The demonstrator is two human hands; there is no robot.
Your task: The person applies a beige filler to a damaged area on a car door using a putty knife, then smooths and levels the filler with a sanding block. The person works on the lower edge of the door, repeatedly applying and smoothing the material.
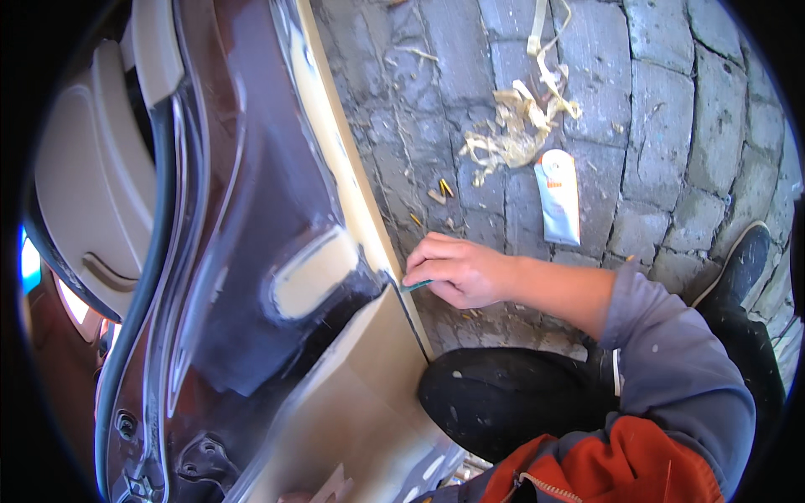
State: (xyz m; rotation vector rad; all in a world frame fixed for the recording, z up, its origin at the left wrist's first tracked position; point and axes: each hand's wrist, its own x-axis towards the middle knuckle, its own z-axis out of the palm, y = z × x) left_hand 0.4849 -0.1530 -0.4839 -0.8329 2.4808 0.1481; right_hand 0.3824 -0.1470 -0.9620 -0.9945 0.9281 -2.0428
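My right hand [465, 270] is closed in a pinch on a thin green flat piece [417, 286], mostly hidden by the fingers; its kind does not show. The piece's edge meets the car sill [369, 210], a long beige-coated edge, near a seam in the bodywork. Beside it, an oval beige filler patch [317, 273] lies on the dark, dull-sanded car body panel [260, 159]. Below the seam spreads a broad beige-coated panel [360, 369]. A pale pinkish shape [334, 486] shows at the lower edge; whether it is my left hand or a flat piece is unclear.
A white and silver squeeze tube [560, 201] lies on the grey stone paving [662, 126], near crumpled masking tape [516, 126]. Small yellow bits [446, 188] lie closer to the sill. At left are a rubber door seal [159, 243] and a beige car seat [92, 168]. My black-clad knee [511, 386] is close to the bodywork.
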